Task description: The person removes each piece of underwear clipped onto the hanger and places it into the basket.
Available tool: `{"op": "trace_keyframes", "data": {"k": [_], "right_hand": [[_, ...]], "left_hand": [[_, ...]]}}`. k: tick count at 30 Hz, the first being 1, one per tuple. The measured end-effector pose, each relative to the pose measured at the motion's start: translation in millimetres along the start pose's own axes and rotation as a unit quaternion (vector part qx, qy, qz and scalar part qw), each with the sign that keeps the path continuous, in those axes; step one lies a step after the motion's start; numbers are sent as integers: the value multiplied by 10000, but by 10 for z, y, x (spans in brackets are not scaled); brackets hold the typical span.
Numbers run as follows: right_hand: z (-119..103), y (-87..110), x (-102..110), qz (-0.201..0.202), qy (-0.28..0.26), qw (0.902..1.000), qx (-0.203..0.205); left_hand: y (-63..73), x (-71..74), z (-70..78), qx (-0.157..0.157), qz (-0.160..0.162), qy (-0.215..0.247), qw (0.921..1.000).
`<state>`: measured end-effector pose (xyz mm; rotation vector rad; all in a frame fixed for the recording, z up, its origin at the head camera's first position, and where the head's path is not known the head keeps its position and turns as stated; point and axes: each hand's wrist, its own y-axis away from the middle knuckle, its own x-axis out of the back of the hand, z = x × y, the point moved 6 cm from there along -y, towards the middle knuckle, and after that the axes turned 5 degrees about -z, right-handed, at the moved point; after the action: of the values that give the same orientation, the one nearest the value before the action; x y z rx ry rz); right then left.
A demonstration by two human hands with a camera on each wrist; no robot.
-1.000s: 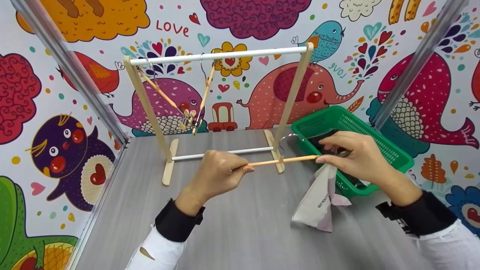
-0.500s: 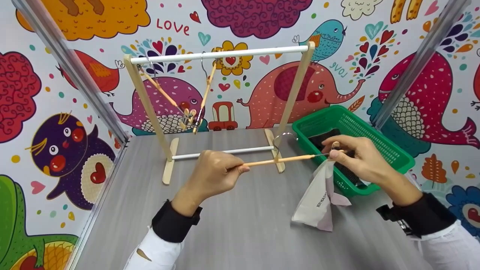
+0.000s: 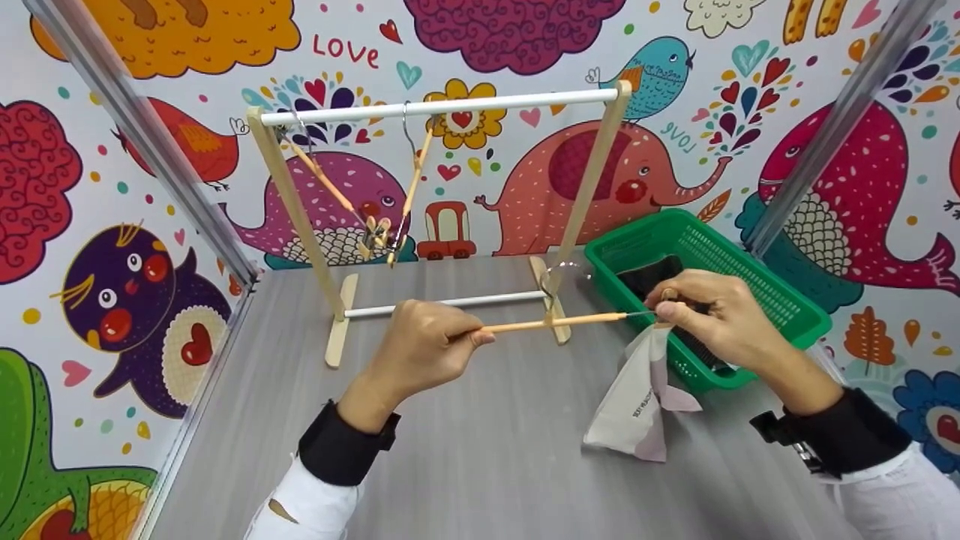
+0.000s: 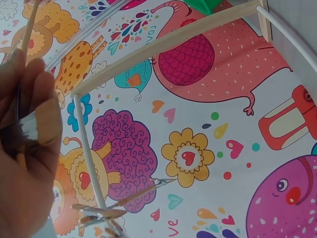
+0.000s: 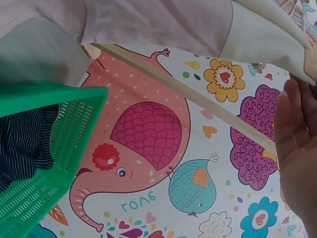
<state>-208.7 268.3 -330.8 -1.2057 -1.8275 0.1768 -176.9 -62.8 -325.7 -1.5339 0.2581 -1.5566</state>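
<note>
My left hand [image 3: 427, 341] grips one end of a wooden clip hanger [image 3: 551, 323] held level above the table. In the left wrist view, a wood-and-metal clip [image 4: 48, 121] lies within the curled left hand [image 4: 27, 148]. At the hanger's other end, thumb and fingers of my right hand [image 3: 716, 311] pinch a second clip [image 3: 667, 297]. From there hangs a pale grey and lilac sock [image 3: 637, 405] with dark lettering; its top edge sits right at the clip. The right wrist view has this sock [image 5: 163, 27] stretching across the top toward the right hand [image 5: 299, 144].
Behind the hands stands a wooden rack [image 3: 589, 180] with a white top rail [image 3: 510, 103], bearing clip hangers [image 3: 420, 169] at its left half. A green basket [image 3: 806, 330] with dark striped cloth [image 5: 29, 144] stands at the right. Patterned wall panels [image 3: 525, 172] enclose the table [image 3: 480, 450].
Both the left hand and hanger have shifted slightly left, and the hook has swung left. More of the hanger's metal end and the right clip now shows by the right fingers.
</note>
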Motion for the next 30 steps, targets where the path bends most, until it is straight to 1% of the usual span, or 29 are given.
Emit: {"op": "trace_keyframes", "data": {"k": [2,5,13,16,19,21,24,27,30], "right_hand": [[-15,-4,-3,12,55,9999,121],[-31,-7,-4,-5,99,9998,164],[-65,-8,20,-13,-42,9996,271],[-51,-4,22,-4,-86,9999,106],[-20,10,12,-21,-14,9996,-268],[13,30,7,-43,155,9985,-530],[69,58,2,-54,285,9963,-812],[114,89,-6,-21,260,9957,-892],[150,128,-37,40,224,9960,-860]], "left_hand": [[8,2,0,13,-14,-20,10000],[15,5,3,15,-27,-22,10000],[7,-7,9,34,-65,172,9998],[-1,-1,20,54,-88,225,9997],[-2,15,22,66,-101,187,9998],[2,30,13,68,-72,88,9999],[16,62,-8,73,6,-119,9999],[19,92,-22,138,22,-249,9996],[22,109,-34,299,-58,-224,9993]]}}
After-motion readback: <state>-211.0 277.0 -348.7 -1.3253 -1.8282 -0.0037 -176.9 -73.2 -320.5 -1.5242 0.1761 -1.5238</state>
